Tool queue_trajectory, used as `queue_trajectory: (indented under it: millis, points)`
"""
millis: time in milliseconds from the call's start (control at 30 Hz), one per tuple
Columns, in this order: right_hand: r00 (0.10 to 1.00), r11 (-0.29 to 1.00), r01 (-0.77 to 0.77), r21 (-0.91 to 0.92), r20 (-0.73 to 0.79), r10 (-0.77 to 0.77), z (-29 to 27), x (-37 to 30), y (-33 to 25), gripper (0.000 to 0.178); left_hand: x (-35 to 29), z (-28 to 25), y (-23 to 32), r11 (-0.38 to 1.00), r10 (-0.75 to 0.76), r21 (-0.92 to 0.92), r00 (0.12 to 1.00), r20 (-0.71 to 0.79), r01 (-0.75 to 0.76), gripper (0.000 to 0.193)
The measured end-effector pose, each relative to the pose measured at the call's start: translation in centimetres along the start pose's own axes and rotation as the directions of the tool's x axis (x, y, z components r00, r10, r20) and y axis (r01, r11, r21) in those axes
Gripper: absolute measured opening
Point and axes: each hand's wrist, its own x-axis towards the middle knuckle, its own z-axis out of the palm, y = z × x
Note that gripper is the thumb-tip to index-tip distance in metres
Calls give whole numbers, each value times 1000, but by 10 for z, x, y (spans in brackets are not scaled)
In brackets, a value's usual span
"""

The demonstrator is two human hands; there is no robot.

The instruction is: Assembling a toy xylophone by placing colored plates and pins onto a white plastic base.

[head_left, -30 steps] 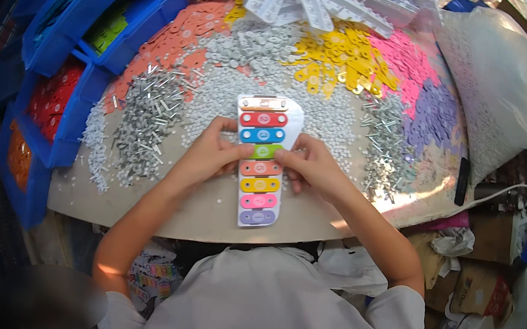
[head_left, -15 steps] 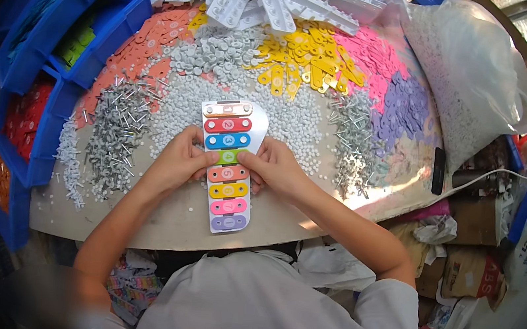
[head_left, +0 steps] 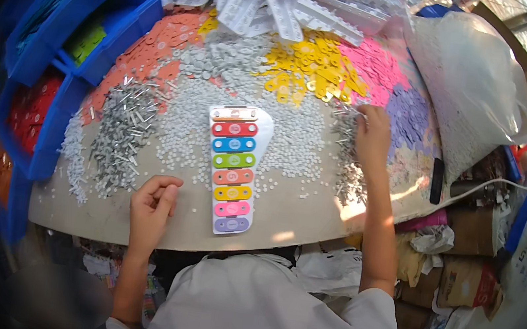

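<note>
A toy xylophone lies on the table in front of me, a white base with a row of coloured bars. White round caps sit on the ends of the upper bars, while the lower bars show dark holes. My left hand rests near the table's front edge, left of the xylophone, its fingers curled and apparently nothing in them. At the right, my right hand reaches to the top of a pile of small silver metal pins. Its fingertips are closed together; what they hold is too small to make out.
White caps spread behind the xylophone. More metal pins lie left. Loose yellow bars, pink bars and purple bars lie farther back. Blue bins stand left; a full plastic bag stands right.
Both hands have let go of the xylophone, which stays on the table. My left hand has drawn back toward the front edge; my right hand has moved right to the metal pins.
</note>
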Motion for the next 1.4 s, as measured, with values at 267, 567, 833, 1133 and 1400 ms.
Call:
queue_trajectory:
  millis: [267, 567, 833, 1133, 1400]
  points:
    - [993, 998, 34, 57, 108, -40, -7, 2, 39, 9, -21, -28, -15, 996, 60, 81, 975, -214, -44, 13]
    - [990, 998, 63, -17, 126, -60, -11, -6, 26, 7, -26, -131, -14, 600, 575, 797, 660, -483, 61, 9]
    - [997, 982, -83, 171, 16, 81, -32, -37, -49, 9, -19, -142, -24, 498, 550, 860, 725, -414, 113, 10]
    - [885, 684, -379, 623, 459, 73, -21, -55, -129, 10, -15, -154, -43, 458, 609, 883, 688, -395, 101, 9]
    - [734, 333, -635, 697, 679, -24, -4, -62, -141, 16, -4, -154, -38, 395, 706, 908, 585, -399, 142, 11]
